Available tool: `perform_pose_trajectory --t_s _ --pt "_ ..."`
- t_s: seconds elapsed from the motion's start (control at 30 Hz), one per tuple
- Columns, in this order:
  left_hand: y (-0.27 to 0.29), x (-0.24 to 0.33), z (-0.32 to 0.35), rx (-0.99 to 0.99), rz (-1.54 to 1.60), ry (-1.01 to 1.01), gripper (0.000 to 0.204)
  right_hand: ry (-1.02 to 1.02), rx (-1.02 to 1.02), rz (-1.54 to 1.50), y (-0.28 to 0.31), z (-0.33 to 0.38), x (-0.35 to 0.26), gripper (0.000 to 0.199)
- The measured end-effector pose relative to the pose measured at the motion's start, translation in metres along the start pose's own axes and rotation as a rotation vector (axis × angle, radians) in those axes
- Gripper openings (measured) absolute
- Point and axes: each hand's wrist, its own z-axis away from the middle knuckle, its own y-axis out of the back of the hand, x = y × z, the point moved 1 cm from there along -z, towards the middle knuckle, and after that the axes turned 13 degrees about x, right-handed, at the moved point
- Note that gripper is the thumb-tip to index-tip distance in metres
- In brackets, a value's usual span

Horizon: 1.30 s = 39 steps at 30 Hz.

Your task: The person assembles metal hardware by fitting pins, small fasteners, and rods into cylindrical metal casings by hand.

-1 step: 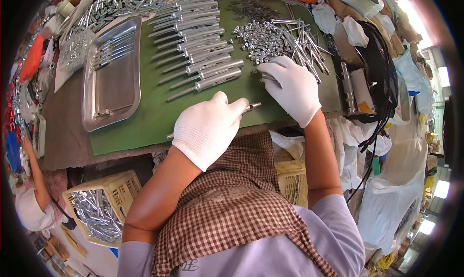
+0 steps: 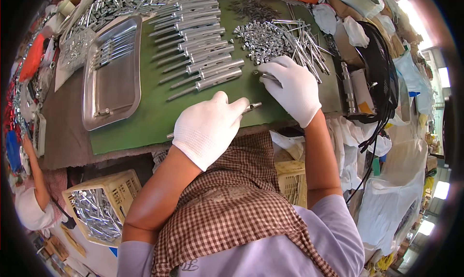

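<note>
My left hand (image 2: 208,127), in a white knit glove, is closed around a slim silver metal tube (image 2: 252,107). One end of the tube sticks out past the fingers; the other shows by the wrist. My right hand (image 2: 291,86), gloved too, pinches a short silver metal rod (image 2: 269,77) beside the pile of small metal nuts (image 2: 263,42). A single small nut (image 2: 255,72) shows near its fingertips; I cannot tell whether they touch it. Past my left hand lies a row of silver tubes with thin rods (image 2: 218,79) on the green mat (image 2: 145,127).
A steel tray (image 2: 137,95) with several thin rods stands at the left. Long pins (image 2: 311,52) lie right of the nuts, and dark small parts (image 2: 251,8) behind them. A yellow crate (image 2: 128,187) of metal tubes sits below the table. Another person's arm (image 2: 38,175) shows far left.
</note>
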Motion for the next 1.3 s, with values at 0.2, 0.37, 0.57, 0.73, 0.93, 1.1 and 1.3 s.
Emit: perform_pose_trajectory --t_s 0.2,0.37,0.57,0.73,0.93,1.1,1.3 --pt "0.000 0.000 -0.001 -0.020 0.001 0.033 0.019 -0.082 -0.023 -0.108 0.001 0.000 -0.005 0.014" --pt "-0.001 0.001 -0.001 -0.003 0.000 0.021 0.018 -0.238 -0.027 -0.099 0.001 0.000 -0.015 0.019" --pt "0.000 0.000 0.001 0.014 0.013 0.022 0.019 -0.139 -0.112 -0.045 -0.006 0.005 -0.022 0.015" --pt "-0.001 0.002 0.001 0.015 0.006 0.018 0.018 -0.071 -0.043 -0.037 -0.001 0.022 -0.014 0.014" --pt "-0.001 0.005 0.002 0.011 -0.084 0.023 0.018 -0.172 0.009 -0.381 0.014 0.036 -0.030 0.011" --pt "0.000 0.004 0.001 0.047 -0.080 0.013 0.018 -0.082 0.057 -0.247 0.005 0.037 -0.038 0.013" --pt "-0.003 0.003 0.002 0.052 -0.041 0.004 0.021 -0.240 -0.041 -0.384 0.005 0.036 -0.034 0.017"
